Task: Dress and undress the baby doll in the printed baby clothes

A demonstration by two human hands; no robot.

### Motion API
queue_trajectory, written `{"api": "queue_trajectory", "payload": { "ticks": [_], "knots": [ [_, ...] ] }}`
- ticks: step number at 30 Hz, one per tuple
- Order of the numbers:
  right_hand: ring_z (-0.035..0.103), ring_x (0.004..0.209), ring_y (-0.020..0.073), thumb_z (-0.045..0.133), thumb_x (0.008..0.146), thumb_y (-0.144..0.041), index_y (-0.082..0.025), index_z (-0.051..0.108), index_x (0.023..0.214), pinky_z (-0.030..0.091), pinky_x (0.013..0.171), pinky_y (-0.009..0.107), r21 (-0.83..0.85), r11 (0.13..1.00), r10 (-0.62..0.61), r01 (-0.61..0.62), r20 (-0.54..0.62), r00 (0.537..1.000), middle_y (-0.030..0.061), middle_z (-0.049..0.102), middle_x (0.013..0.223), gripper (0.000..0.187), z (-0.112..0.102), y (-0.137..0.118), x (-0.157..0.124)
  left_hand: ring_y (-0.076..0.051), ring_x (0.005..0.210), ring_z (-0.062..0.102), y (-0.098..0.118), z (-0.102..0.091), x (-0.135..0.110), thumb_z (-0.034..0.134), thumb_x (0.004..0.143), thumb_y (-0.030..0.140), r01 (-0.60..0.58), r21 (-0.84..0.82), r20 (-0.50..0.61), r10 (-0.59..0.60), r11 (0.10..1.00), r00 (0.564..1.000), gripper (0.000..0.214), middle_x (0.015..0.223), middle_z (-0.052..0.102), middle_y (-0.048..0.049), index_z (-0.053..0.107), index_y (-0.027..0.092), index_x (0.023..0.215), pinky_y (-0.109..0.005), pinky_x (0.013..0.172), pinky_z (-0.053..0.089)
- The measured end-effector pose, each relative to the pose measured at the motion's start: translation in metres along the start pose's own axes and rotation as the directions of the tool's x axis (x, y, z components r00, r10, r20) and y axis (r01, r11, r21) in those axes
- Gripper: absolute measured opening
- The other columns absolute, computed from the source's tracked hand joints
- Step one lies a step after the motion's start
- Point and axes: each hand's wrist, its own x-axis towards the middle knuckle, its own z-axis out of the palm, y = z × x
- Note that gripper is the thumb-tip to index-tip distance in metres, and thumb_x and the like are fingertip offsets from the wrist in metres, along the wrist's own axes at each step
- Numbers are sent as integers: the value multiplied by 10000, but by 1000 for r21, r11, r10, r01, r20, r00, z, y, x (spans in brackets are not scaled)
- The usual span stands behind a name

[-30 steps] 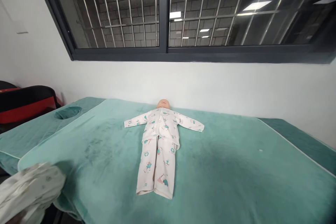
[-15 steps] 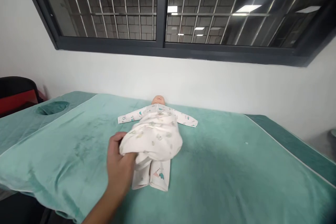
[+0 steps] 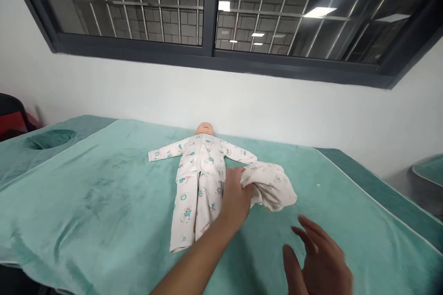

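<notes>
A baby doll (image 3: 199,166) in white printed pyjamas lies on its back on a teal-covered bed (image 3: 104,203), head toward the wall, arms spread. My left hand (image 3: 235,198) reaches across the doll's legs and is closed on a bunched white printed garment (image 3: 272,185), which hangs just above the bed to the right of the doll. My right hand (image 3: 320,260) comes in at the lower right, fingers spread, holding nothing, a little below the bundle.
The bed runs along a white wall (image 3: 242,101) under a barred dark window (image 3: 207,9). A round face hole (image 3: 48,139) is in the cover at the far left. A red and black chair (image 3: 10,120) stands at the left edge. Another teal surface (image 3: 427,170) shows at the right.
My left hand has carried the bunched garment from the lower left, across the doll, to the doll's right side. My right hand has come into view. The view has shifted right.
</notes>
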Motion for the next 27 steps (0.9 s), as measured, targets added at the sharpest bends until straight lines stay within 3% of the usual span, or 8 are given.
{"api": "queue_trajectory", "payload": {
  "ticks": [3,6,10,14,18,20,23,27],
  "knots": [
    [542,1196,304,612,862,-335,-272,531,1273,481,975,514,55,997,52,-57,73,996,123,516,1352,424,19,5,14,-299,1152,509,-20,9,-7,594,759,157,-24,98,301,-7,995,954,382,1222,521,-155,600,177,1141,-452,1057,370],
    [564,1173,268,600,874,-326,-288,523,1287,527,927,434,153,981,94,-119,159,983,99,520,1361,422,34,6,20,-298,1225,493,-16,-1,-18,538,792,138,-75,103,414,26,992,910,429,1296,502,-168,592,176,1217,-435,1100,349],
    [559,1177,239,569,889,-337,-282,566,1206,503,962,407,258,935,187,-243,222,957,76,572,1296,322,67,-4,37,-259,1234,500,8,-41,-15,456,884,174,-257,130,251,219,958,943,393,1316,538,-112,584,239,1249,-405,1088,376],
    [547,1180,209,525,876,-312,-233,571,1084,478,976,376,313,907,177,-282,323,930,68,602,1208,227,138,-15,82,-211,1215,521,5,-94,32,441,903,168,-408,337,81,405,849,911,344,1259,591,-62,596,241,1201,-395,1091,391],
    [608,964,188,514,850,-322,-190,544,1045,481,868,336,19,984,155,-179,409,899,72,628,1095,237,221,-9,140,-202,1122,578,-29,-133,107,454,857,117,-246,456,-157,349,855,924,304,1156,639,-84,642,183,1086,-382,1028,447],
    [612,904,196,460,888,-353,-178,545,1006,466,807,324,-211,973,181,-94,448,876,78,647,1022,228,254,-3,165,-208,1071,598,-48,-142,141,446,840,94,-192,475,-187,312,858,931,313,1118,655,-93,658,167,1058,-393,996,466],
    [623,891,232,405,916,-389,-156,561,1017,432,711,314,-499,862,225,90,534,815,123,657,1029,299,286,7,190,-224,1053,582,-71,-144,174,429,841,87,-193,503,-169,315,842,934,327,1092,648,-104,684,156,1034,-431,1013,440],
    [630,820,240,408,911,-408,-158,606,959,379,626,295,-562,799,240,214,624,744,133,679,951,322,307,21,208,-239,1061,526,-86,-144,191,403,857,108,-232,573,-78,334,786,939,402,1124,586,-106,686,184,1134,-456,1030,392]
  ]
}}
